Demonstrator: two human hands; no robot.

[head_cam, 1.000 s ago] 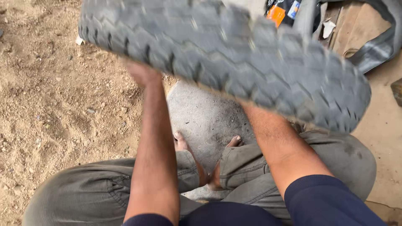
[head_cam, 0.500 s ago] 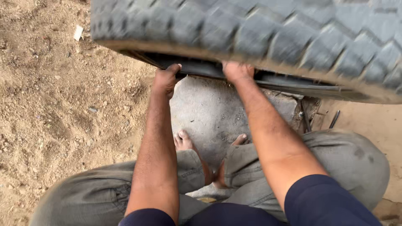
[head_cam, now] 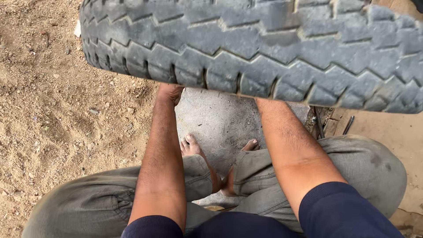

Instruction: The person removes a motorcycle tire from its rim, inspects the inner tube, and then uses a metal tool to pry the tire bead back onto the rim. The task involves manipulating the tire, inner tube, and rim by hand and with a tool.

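Note:
A big worn black tyre (head_cam: pixel 264 48) with zigzag tread fills the top of the head view, lifted above my knees. Both my forearms reach up under it. My left hand (head_cam: pixel 169 91) shows only at the wrist and heel, pressed against the tyre's underside; its fingers are hidden behind the tread. My right hand is fully hidden behind the tyre, with only the forearm (head_cam: pixel 286 141) visible. I am squatting, bare feet (head_cam: pixel 191 145) on a grey flat stone (head_cam: pixel 220 123).
Sandy, pebbly ground (head_cam: pixel 61 110) lies to the left. A brownish board or mat (head_cam: pixel 396 132) is at the right, with dark metal rods (head_cam: pixel 318 123) at its edge. My grey trousers (head_cam: pixel 365 167) fill the bottom.
The tyre has tilted and come closer to the camera, now covering both hands that were seen gripping its lower rim half a second ago. My view has shifted slightly.

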